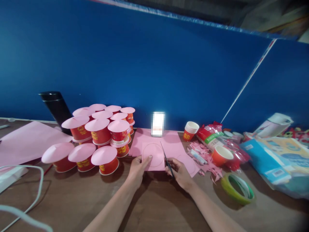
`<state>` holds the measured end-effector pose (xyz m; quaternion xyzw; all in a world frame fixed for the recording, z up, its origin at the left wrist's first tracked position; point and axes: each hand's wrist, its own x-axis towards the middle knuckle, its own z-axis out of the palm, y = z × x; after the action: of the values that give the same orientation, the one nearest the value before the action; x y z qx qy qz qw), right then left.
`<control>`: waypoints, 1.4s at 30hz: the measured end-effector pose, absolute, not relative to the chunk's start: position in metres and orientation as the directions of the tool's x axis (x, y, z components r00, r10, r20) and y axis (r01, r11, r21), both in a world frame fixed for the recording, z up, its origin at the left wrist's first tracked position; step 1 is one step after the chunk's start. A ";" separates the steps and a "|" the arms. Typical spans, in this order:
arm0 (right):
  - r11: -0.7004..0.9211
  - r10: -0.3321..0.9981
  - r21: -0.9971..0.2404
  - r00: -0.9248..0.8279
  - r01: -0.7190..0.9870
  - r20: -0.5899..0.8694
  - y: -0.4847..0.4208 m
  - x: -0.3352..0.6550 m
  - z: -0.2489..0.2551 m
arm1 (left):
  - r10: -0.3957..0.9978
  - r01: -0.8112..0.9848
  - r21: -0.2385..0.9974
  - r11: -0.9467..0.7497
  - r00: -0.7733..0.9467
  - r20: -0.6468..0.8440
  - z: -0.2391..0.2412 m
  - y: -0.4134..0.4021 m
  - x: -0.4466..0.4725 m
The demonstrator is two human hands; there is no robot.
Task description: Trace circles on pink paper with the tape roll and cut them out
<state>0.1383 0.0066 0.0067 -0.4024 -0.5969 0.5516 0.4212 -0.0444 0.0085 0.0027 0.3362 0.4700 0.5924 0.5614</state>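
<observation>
My left hand (138, 167) pinches the near left edge of a small pink paper sheet (154, 156) with a circle drawn on it. My right hand (180, 172) grips small scissors (166, 159), whose blades point up along the sheet's right edge. The sheet lies on larger pink paper (173, 143) on the brown table (154, 206).
Several red paper cups with pink cone lids (98, 138) are stacked at left, beside a black flask (56, 109). More pink paper (29, 140) lies far left. At right are stacked cups (190, 130), an orange cup (220, 154), pink scraps (207, 161), a tape roll (238, 188) and bags (277, 161).
</observation>
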 end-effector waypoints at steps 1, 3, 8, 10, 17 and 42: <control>0.069 0.944 -0.998 -0.323 0.014 0.061 0.007 0.139 0.006 | 0.981 -0.348 0.934 0.073 -0.143 -0.130 0.003 0.009 -0.044; 0.070 0.943 -0.997 -0.325 0.010 0.063 0.007 0.139 0.005 | 0.981 -0.344 0.936 0.073 -0.144 -0.129 0.003 0.009 -0.044; 0.060 0.942 -0.998 -0.332 0.007 0.055 0.007 0.139 0.004 | 0.981 -0.350 0.933 0.076 -0.141 -0.133 0.002 0.010 -0.045; 0.061 0.941 -0.998 -0.335 0.013 0.053 0.007 0.139 0.005 | 0.981 -0.343 0.937 0.071 -0.147 -0.128 0.001 0.010 -0.045; 0.044 0.946 -0.999 -0.322 0.012 0.038 0.007 0.139 0.005 | 0.978 -0.354 0.933 0.068 -0.163 -0.133 0.003 0.009 -0.044; 0.012 0.948 -1.000 -0.318 0.016 0.006 0.006 0.139 0.007 | 0.981 -0.349 0.934 0.071 -0.145 -0.129 0.003 0.008 -0.044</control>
<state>0.1387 0.0064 0.0068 -0.4150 -0.5809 0.5672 0.4107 -0.0437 0.0081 0.0028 0.3361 0.4702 0.5928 0.5609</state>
